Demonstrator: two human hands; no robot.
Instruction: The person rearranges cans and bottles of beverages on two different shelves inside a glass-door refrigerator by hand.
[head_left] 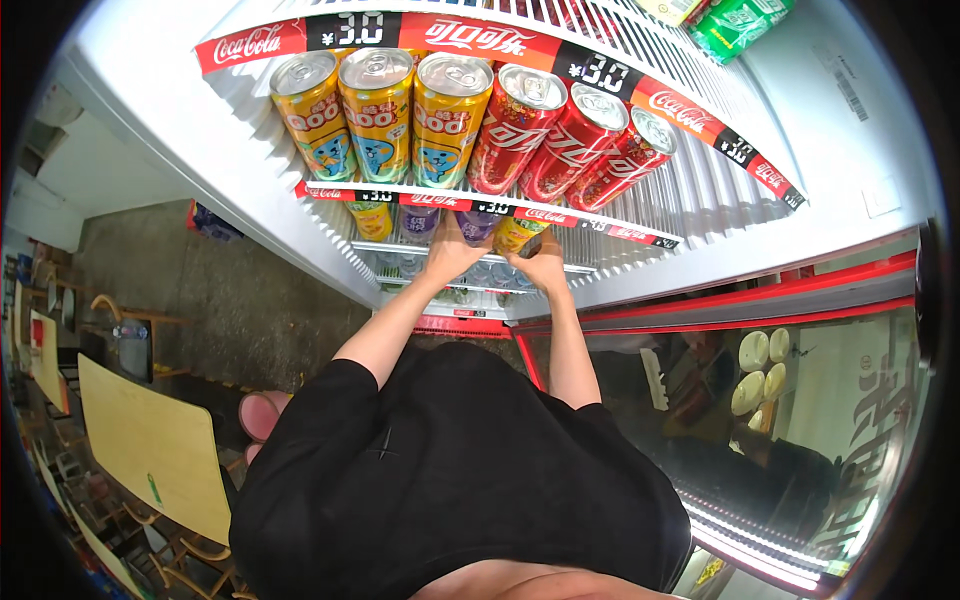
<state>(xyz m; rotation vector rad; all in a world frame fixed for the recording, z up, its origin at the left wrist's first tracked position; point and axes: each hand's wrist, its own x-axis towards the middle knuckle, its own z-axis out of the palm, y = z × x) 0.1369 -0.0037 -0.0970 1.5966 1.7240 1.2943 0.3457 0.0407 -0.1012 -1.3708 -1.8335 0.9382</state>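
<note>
Both my hands reach into an upright drinks fridge, at its second shelf, just under the red price strip. My left hand [455, 254] is closed around a purple can [477, 226], its thumb on the near side. My right hand [541, 266] is closed on a yellow can [516, 236] just to the right, with the thumb against its lower front. The price strip and shelf hide most of the fingers. Left of my left hand stand another purple can [418, 223] and a yellow can [372, 221].
On the shelf above stand yellow cans [377, 115] and red cans [517, 125] in rows. Clear bottles [490, 271] sit on a lower shelf. The glass door [640, 400] hangs open at my right. Wooden tables [150, 430] and chairs are at the left.
</note>
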